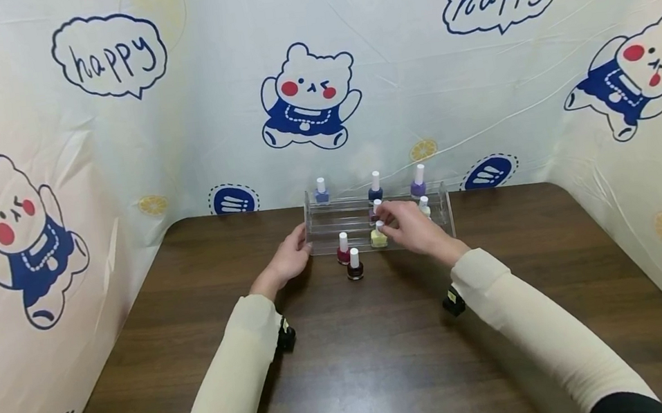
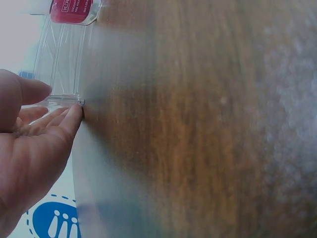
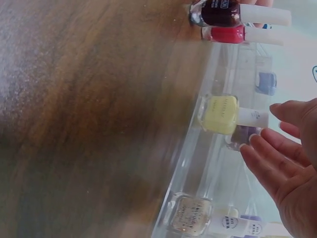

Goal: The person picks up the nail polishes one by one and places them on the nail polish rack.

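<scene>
A clear tiered display rack (image 1: 336, 242) stands at the back of the table. My left hand (image 1: 290, 254) grips its left end panel, thumb on one face and fingers on the other. My right hand (image 1: 415, 225) is at the middle of the rack, its fingers parted around the white cap of a yellow nail polish bottle (image 3: 221, 115) on the front tier. A purple bottle (image 3: 240, 138) stands just behind, partly hidden by the fingertips. In the right wrist view, a glittery bottle (image 3: 190, 215) stands farther along the front tier.
In front of the rack, a red bottle (image 1: 344, 255) and a dark bottle (image 1: 355, 269) stand on the wooden table (image 1: 351, 357). On the top tier are a blue bottle (image 1: 322, 195), a navy bottle (image 1: 375, 193) and a violet bottle (image 1: 418, 188). Behind hangs a printed curtain (image 1: 412, 105).
</scene>
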A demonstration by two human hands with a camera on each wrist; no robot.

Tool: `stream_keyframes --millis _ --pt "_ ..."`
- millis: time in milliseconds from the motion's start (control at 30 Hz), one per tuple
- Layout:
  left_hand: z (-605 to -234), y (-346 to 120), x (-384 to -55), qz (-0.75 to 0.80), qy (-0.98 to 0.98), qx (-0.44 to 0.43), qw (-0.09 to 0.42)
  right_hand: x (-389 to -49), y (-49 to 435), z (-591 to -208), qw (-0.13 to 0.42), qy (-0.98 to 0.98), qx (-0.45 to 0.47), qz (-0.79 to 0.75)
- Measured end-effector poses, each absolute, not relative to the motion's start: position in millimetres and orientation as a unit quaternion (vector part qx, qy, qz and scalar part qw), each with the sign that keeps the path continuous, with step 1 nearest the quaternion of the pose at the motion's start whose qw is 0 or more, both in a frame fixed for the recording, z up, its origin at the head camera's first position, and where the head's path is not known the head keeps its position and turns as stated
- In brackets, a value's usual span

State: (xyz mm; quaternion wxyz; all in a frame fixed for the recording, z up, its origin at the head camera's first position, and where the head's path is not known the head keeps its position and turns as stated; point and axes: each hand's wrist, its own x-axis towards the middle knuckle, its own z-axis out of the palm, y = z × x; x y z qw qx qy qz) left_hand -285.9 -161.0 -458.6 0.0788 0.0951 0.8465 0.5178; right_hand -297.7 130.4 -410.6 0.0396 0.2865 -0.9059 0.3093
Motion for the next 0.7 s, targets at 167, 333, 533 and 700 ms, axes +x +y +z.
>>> stream_keyframes --millis 167,333,533,700 --pt "-460.2 -161.8 -287.7 0.513 0.850 0.088 0.084 -296.0 131.2 -406.2 0.039 -0.905 0.284 0.313" --pt "-460.4 -162.2 -287.6 0.512 0.851 0.085 0.085 -293.5 130.7 -402.3 0.039 -0.904 0.283 0.317" --pt "-460.7 -161.9 -287.7 0.511 0.851 0.087 0.084 -290.7 129.1 -397.6 0.048 -0.900 0.288 0.322" --pt "-459.9 -162.1 -286.9 0.509 0.853 0.088 0.082 -288.3 124.7 -393.9 0.057 -0.896 0.300 0.323"
